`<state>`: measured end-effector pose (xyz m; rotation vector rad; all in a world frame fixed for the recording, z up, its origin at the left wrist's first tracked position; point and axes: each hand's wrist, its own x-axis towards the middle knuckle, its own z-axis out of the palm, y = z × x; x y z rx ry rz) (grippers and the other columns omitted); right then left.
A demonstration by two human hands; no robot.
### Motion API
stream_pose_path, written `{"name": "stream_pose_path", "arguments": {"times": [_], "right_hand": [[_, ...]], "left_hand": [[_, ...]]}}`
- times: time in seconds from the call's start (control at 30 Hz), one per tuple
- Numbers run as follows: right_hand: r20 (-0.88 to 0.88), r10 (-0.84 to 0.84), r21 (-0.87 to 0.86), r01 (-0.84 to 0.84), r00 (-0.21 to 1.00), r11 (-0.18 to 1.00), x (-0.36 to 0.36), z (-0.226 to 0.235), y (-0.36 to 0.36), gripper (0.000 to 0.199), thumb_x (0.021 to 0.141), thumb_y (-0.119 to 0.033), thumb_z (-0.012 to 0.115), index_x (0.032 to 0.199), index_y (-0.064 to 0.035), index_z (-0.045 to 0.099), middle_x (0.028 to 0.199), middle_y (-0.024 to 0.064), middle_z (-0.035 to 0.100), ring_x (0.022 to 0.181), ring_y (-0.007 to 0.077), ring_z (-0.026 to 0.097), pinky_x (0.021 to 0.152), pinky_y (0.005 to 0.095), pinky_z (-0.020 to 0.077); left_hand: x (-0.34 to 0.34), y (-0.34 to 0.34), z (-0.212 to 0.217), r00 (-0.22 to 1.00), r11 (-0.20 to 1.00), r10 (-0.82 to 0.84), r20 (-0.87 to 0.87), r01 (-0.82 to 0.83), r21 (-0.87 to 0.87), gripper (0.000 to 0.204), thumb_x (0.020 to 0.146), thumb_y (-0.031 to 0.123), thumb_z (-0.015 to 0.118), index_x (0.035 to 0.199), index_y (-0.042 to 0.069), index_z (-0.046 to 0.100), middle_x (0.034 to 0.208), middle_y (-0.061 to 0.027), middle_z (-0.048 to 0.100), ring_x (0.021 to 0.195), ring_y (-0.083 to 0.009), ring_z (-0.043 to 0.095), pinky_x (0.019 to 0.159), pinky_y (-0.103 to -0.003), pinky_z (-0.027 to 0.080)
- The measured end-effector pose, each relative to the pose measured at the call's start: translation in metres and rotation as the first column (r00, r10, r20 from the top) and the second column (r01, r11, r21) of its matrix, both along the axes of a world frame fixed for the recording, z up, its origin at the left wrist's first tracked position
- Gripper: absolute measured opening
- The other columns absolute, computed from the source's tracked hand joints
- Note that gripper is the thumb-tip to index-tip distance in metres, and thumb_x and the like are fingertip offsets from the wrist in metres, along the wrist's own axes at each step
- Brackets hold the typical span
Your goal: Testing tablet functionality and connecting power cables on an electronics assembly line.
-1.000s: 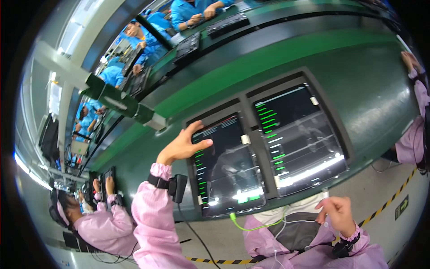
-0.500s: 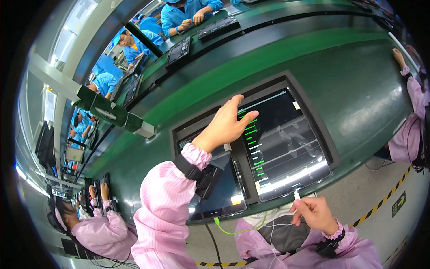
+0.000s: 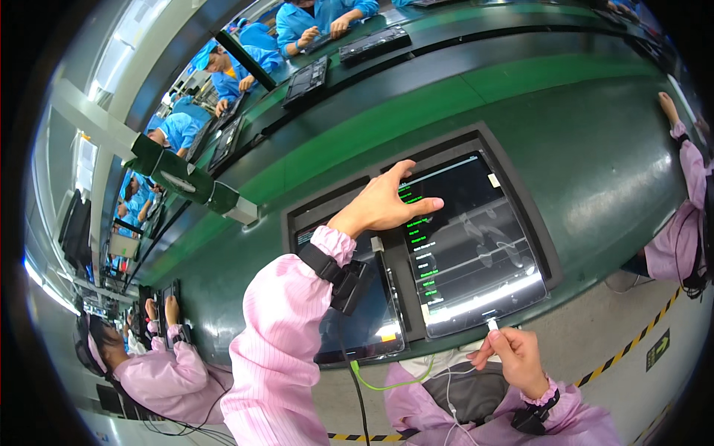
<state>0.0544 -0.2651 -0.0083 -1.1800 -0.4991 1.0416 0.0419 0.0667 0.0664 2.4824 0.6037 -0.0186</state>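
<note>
Left hand (image 3: 383, 204) touches right tablet (image 3: 472, 241); right hand (image 3: 513, 357) pinches white plug (image 3: 491, 324)

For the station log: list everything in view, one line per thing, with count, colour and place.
Tablets: two, black, side by side in the dark tray; the right one shows green and white lines, the left one is partly hidden by the forearm.
Tray: one, dark grey, on the green bench.
Bench: one, green, across the middle.
Cable: one, light green, below the left tablet.
White cable: one, running down from the right hand.
Co-workers in pink: one at lower left, a sleeve at right.
Co-workers in blue: several, along the far side.
Left hand: over the right tablet, fingers on its screen.
Right hand: pinching a white plug at the right tablet's lower edge.
</note>
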Motion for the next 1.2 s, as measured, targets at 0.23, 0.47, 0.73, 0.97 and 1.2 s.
{"name": "stream_pose_path", "arguments": {"times": [0.23, 0.47, 0.73, 0.97, 1.2], "right_hand": [[-0.097, 0.028, -0.02, -0.03, 0.995, 0.999, 0.003, 0.001, 0.001, 0.031, 0.1, -0.013, 0.048, 0.085, 0.0098, 0.061, 0.076, 0.0182, 0.068, 0.068, 0.0197, 0.067, 0.071, 0.0315, 0.0558], [0.125, -0.092, -0.07, 0.101, 0.988, 0.992, 0.004, 0.003, -0.004, 0.024, 0.095, -0.012, 0.057, 0.098, 0.0105, 0.063, 0.083, 0.0167, 0.07, 0.076, 0.0186, 0.069, 0.072, 0.0273, 0.0541], [0.441, 0.169, 0.012, -0.194, 0.881, 0.981, 0.031, 0.034, -0.034, 0.018, 0.085, -0.004, 0.066, 0.1, 0.0068, 0.065, 0.077, 0.0112, 0.07, 0.07, 0.0137, 0.067, 0.067, 0.026, 0.0531], [0.6, 0.552, 0.094, -0.736, 0.579, 0.67, -0.008, 0.04, -0.019, 0.025, 0.085, -0.015, 0.066, 0.105, -0.0002, 0.065, 0.102, 0.0151, 0.066, 0.09, 0.031, 0.065, 0.078, 0.0365, 0.052], [0.508, 0.624, 0.075, -0.752, 0.593, 0.654, -0.014, 0.035, -0.016, 0.018, 0.084, -0.008, 0.061, 0.099, 0.0009, 0.067, 0.099, 0.017, 0.068, 0.087, 0.0331, 0.066, 0.077, 0.038, 0.0529]], "left_hand": [[-0.003, 0.0, -0.003, 0.999, 0.998, -0.021, 0.038, 0.023, -0.057, 0.108, 0.067, 0.058, 0.078, 0.142, -0.002, 0.03, 0.14, -0.0284, 0.04, 0.133, -0.039, 0.038, 0.11, -0.046, 0.031], [-0.003, 0.001, -0.002, 0.977, 0.987, -0.159, -0.144, 0.156, -0.032, 0.132, 0.059, 0.059, 0.082, 0.146, -0.006, 0.008, 0.148, -0.0339, 0.019, 0.141, -0.044, 0.014, 0.116, -0.049, 0.017], [-0.01, 0.001, -0.007, 0.936, 0.946, -0.303, -0.178, 0.319, 0.062, 0.137, 0.056, 0.06, 0.083, 0.146, -0.007, 0.004, 0.149, -0.0337, 0.016, 0.143, -0.0441, 0.005, 0.117, -0.051, 0.002], [-0.027, -0.01, 0.017, 0.971, 0.958, -0.201, 0.127, 0.169, 0.23, 0.095, 0.077, 0.038, 0.078, 0.143, -0.005, 0.025, 0.14, -0.0303, 0.037, 0.134, -0.0394, 0.036, 0.111, -0.04, 0.031], [-0.105, -0.064, 0.061, 0.948, 0.879, -0.278, 0.152, 0.188, 0.438, 0.07, 0.078, 0.023, 0.077, 0.134, -0.003, 0.043, 0.122, -0.0221, 0.055, 0.114, -0.0375, 0.052, 0.098, -0.041, 0.043]]}}
